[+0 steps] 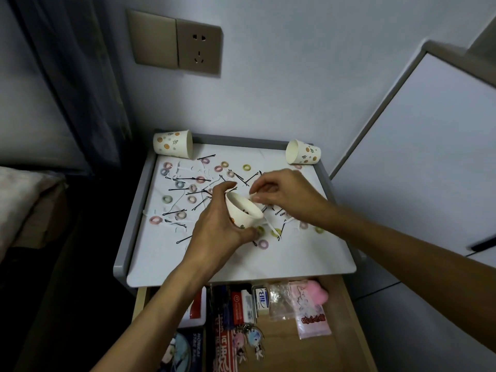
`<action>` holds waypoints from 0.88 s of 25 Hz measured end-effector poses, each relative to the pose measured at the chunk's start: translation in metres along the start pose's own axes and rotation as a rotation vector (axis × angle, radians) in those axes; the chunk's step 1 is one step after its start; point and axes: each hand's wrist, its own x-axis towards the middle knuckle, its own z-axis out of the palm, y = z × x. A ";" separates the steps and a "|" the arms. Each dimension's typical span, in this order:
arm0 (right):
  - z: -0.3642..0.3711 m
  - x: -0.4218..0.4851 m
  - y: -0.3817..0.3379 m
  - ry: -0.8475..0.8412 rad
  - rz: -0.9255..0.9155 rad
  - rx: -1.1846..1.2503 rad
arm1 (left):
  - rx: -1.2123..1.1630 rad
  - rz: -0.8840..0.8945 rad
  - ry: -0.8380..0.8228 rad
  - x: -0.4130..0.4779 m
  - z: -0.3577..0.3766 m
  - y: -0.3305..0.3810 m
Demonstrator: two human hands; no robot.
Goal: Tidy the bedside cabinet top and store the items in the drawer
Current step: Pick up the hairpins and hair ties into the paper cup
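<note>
My left hand (217, 224) grips a white paper cup (243, 212), tilted over the middle of the white cabinet top (241, 259); a few dark bits lie inside the cup. My right hand (281, 194) hovers just right of the cup's rim and pinches a small pale item at its fingertips. Several pastel hair rings, such as a pink one (155, 219), and several black hairpins, such as one at the front (184, 239), lie scattered over the top. Below the top the wooden drawer (346, 318) stands open.
Two more dotted paper cups lie on their sides at the back left (173, 144) and back right (303, 152) corners. The drawer holds boxes, plastic bags (311, 315), keychains and a pink plush. A wall socket (199, 47) is above; a bed lies left.
</note>
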 end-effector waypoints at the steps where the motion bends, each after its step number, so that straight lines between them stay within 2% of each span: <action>1: 0.005 -0.004 0.002 -0.021 0.075 0.065 | 0.004 0.006 0.008 0.000 0.000 0.000; 4: 0.019 -0.011 0.004 -0.104 0.173 0.221 | 0.060 0.004 0.054 -0.003 -0.001 0.001; 6: 0.013 0.001 0.016 -0.044 0.221 0.205 | 0.073 -0.004 0.087 -0.004 -0.003 0.000; 9: -0.018 0.038 0.069 0.244 0.367 -0.068 | 0.053 -0.007 0.112 -0.003 -0.008 0.000; 11: -0.035 0.058 0.098 0.332 0.451 -0.290 | 0.035 -0.004 0.116 -0.001 -0.011 0.001; 13: -0.037 0.073 0.115 0.337 0.498 -0.437 | 0.030 -0.006 0.117 0.001 -0.013 0.000; 18: -0.019 0.088 0.119 0.297 0.570 -0.624 | 0.008 -0.009 0.127 0.004 -0.019 -0.004; 22: -0.014 0.089 0.109 0.270 0.554 -0.819 | 0.013 -0.009 0.119 0.002 -0.019 -0.004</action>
